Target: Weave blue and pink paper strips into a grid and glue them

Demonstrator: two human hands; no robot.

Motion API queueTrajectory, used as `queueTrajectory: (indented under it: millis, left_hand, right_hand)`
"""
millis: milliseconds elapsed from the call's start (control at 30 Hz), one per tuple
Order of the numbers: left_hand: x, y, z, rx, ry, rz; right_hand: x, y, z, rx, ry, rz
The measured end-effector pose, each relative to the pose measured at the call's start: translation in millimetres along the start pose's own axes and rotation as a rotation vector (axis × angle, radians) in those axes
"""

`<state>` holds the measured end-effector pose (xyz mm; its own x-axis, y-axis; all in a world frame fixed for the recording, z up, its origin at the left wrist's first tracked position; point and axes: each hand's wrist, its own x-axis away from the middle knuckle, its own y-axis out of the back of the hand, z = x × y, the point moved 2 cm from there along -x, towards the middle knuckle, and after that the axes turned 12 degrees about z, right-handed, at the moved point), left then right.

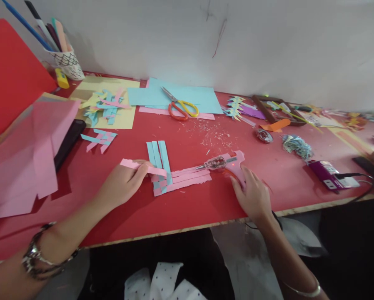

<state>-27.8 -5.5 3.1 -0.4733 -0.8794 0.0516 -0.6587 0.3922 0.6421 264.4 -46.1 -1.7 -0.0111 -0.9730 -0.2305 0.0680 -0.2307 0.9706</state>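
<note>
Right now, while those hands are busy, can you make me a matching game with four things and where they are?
Things:
1. glue gun
2. scissors
3. loose pink strip
4. pen cup

Places:
A. partly on light blue paper
B. pinched in the left hand
C. standing near the wall, over on the left
D. held in the right hand

Right pairs: 1-D, 2-A, 3-B, 4-C.
</note>
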Motion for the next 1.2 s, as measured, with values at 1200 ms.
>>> queueTrajectory:
  millis: [1200]
  left_hand:
    - [0, 1.1, 0, 0.004, 0.011, 0.004]
  right_hand:
    - [-2, -2, 56, -0.116, 0.174, 0.102]
